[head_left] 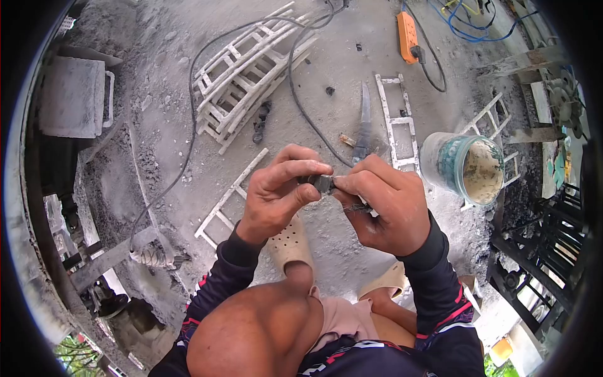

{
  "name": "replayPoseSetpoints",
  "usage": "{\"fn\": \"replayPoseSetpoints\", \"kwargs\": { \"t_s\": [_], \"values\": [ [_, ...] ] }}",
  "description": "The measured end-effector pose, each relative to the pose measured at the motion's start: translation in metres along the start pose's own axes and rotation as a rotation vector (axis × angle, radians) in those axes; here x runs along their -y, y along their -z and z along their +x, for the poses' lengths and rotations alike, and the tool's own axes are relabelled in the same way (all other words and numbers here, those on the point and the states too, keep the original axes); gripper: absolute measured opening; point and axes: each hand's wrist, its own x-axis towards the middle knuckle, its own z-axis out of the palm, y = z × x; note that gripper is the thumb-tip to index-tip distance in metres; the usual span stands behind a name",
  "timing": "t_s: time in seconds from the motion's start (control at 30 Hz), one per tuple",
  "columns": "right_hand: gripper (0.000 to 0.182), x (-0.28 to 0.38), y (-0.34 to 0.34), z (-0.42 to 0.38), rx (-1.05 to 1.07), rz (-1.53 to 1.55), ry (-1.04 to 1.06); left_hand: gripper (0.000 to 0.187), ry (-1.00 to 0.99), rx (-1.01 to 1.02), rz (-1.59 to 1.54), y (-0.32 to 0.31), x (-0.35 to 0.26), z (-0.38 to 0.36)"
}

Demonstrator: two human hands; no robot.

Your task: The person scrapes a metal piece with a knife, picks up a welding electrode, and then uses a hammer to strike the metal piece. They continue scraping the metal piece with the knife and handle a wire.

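Note:
Both hands meet in the middle of the view, above the dusty ground. My left hand [276,191] pinches a small dark object [323,183] between thumb and fingers. From the other side my right hand [386,204] grips the same object's right end, its fingers curled and closed. Thin dark strands show under the right fingers. What the dark piece is cannot be made out. Just beyond the hands, a saw-like blade [365,110] with a dark handle lies on the ground.
Whitish ladder-shaped frames [242,78] are stacked at upper left; another frame [397,122] lies right of the blade. A bucket [461,166] stands at right. An orange power strip [407,38] and dark cable [301,107] cross the top. Sandals [290,242] are below.

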Motion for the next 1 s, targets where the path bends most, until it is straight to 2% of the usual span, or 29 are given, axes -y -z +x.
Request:
{"fn": "replayPoseSetpoints", "kwargs": {
  "t_s": [0.1,0.17,0.37,0.57,0.67,0.8,1.0],
  "values": [
    [0.037,0.008,-0.006,0.003,0.007,0.05,-0.017,0.031,0.029,-0.012,0.036,0.006,-0.005,-0.004],
    [0.036,0.014,-0.006,0.004,-0.04,0.036,-0.023,0.032,-0.066,-0.003,-0.027,0.002,-0.002,0.0],
    [0.034,0.025,-0.005,0.004,-0.038,0.069,-0.057,0.034,-0.147,0.006,0.006,0.007,0.005,0.001],
    [0.034,0.027,-0.011,0.004,-0.065,0.086,-0.063,0.036,-0.148,-0.038,0.024,0.006,0.007,-0.008],
    [0.026,0.031,-0.009,0.006,-0.063,0.113,-0.091,0.037,-0.111,-0.098,-0.03,-0.001,0.002,-0.012],
    [0.027,0.033,-0.008,0.009,-0.072,0.12,-0.102,0.039,-0.057,-0.128,-0.03,-0.006,-0.003,-0.015],
    [0.025,0.033,-0.005,0.009,-0.054,0.105,-0.131,0.038,-0.098,-0.166,0.012,-0.014,-0.004,-0.014]
  ]
}}
